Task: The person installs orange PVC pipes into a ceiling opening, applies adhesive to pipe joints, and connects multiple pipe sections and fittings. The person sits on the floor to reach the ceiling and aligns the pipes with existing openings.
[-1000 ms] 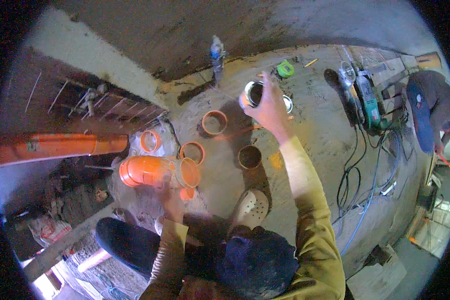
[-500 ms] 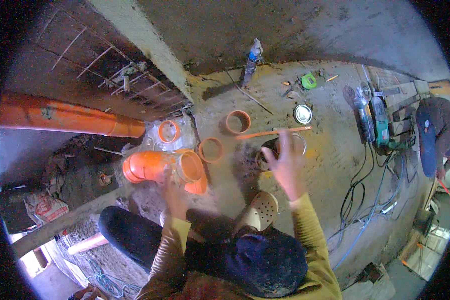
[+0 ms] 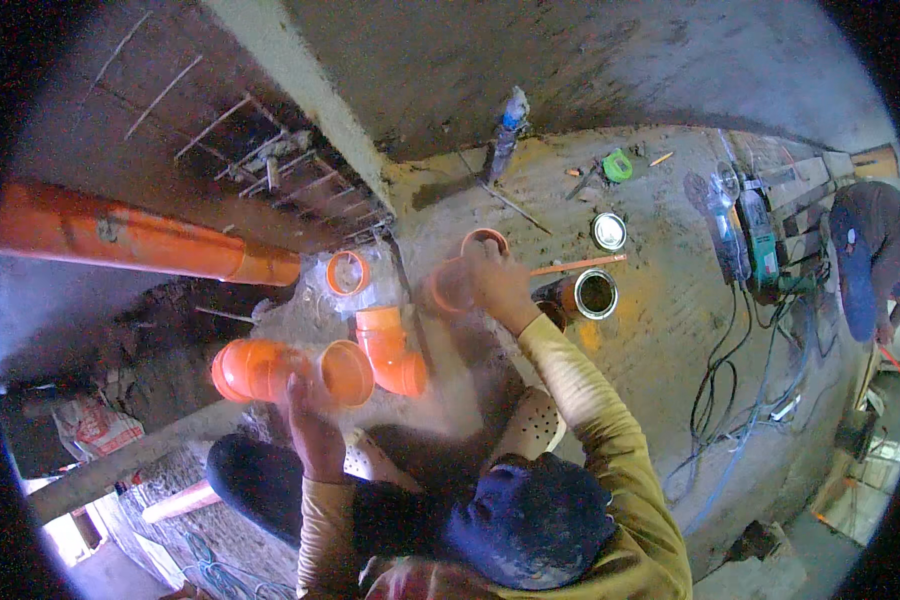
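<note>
My left hand [image 3: 313,432] is closed on an orange pipe fitting [image 3: 255,371], whose wide open mouth faces right. Beyond my left hand an orange elbow [image 3: 382,345] lies on the ground. My right hand [image 3: 503,288] reaches forward, its fingers curled at a short orange pipe ring [image 3: 448,287] that is blurred and partly covered. Just behind the fingers stands another orange ring [image 3: 483,240]. Whether the right fingers grip a ring is hard to see, but they look closed on the nearer one. An open can [image 3: 597,293] sits to the right of that hand.
A third orange ring [image 3: 347,272] rests on clear plastic at the left. An orange stick [image 3: 578,265], a round metal lid [image 3: 609,232], a green tape measure [image 3: 617,165] and power tools [image 3: 763,250] with cables lie rightward. A large orange pipe [image 3: 140,240] runs left. Another person [image 3: 870,260] bends at far right.
My left hand has moved left and nearer with the fitting, uncovering the elbow. My right hand has gone from over the can leftward to the orange rings, its fingers curling.
</note>
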### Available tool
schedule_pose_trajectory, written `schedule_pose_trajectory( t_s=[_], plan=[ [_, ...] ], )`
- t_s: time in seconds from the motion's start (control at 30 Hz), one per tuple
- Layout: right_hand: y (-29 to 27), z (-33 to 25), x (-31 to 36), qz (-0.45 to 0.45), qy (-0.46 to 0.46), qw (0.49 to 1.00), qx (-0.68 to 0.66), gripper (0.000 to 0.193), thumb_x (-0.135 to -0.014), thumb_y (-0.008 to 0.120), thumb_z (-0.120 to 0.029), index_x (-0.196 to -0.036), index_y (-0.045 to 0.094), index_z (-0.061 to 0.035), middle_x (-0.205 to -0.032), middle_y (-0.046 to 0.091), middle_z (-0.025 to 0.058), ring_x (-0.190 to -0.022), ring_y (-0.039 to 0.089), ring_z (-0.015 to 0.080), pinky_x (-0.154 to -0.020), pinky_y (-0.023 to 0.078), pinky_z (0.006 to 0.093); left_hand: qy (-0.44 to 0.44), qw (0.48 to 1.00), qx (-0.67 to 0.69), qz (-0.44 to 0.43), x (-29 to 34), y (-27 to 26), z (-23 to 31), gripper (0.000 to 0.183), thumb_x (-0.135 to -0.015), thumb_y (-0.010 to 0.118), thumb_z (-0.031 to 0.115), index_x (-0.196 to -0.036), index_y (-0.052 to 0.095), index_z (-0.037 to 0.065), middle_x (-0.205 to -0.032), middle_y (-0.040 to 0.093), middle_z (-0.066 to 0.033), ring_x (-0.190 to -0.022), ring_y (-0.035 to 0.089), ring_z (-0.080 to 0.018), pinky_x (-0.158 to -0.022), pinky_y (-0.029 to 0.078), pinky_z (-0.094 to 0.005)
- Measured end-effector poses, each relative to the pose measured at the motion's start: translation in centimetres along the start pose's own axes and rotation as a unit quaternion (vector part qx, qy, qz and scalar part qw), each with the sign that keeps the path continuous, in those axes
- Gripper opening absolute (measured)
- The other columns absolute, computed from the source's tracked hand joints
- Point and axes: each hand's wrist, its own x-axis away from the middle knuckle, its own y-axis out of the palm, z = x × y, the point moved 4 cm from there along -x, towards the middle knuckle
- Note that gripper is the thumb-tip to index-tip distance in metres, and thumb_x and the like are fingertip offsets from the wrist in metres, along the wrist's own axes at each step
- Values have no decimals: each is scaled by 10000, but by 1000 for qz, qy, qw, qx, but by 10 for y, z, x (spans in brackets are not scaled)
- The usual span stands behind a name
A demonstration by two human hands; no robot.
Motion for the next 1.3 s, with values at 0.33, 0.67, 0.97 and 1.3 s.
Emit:
schedule_pose_trajectory(
  t_s=[0.33, 0.67, 0.97, 1.3],
  plan=[
    [1, 24, -1, -244, 10, 968, 57, 331, -960, 549, -180, -1284, 561, -115, -958, 738, 168, -818, 735, 352, -645, 579, 520, -137, 972, 186, -40, 0, 21, -18, 555, -1020, 598, 358, -1486, 443, 99, -1497, 478, -75, -1376, 474, -266, -1138, 411, -460],
    [-136, 146, -102, -136, 187, 973, 28, 356, -942, 658, -371, -1128, 697, -70, -1044, 727, 219, -908, 713, 402, -776, 573, 501, -71, 991, -52, -102, 15, 54, -42, 535, -986, 547, -1, -1494, 378, -9, -1426, 479, -150, -1318, 498, -256, -1063, 492, -406],
    [-158, 97, 48, -159, 188, 969, 5, 845, -800, 842, -366, -1488, 461, -57, -1391, 571, 260, -1239, 573, 468, -1036, 480, 506, 55, 940, -292, -168, -1, 68, -53, 548, -961, 579, -52, -1478, 399, -22, -1442, 484, -152, -1317, 509, -264, -1035, 517, -416],
    [-132, 117, 110, -99, 236, 954, -157, 759, -814, 833, -273, -1465, 491, -83, -1426, 530, 223, -1251, 556, 444, -1040, 489, 472, -25, 981, -136, -138, -23, 103, -86, 712, -835, 716, -89, -1480, 425, -9, -1409, 540, -145, -1307, 543, -295, -1078, 478, -425]
  ],
)
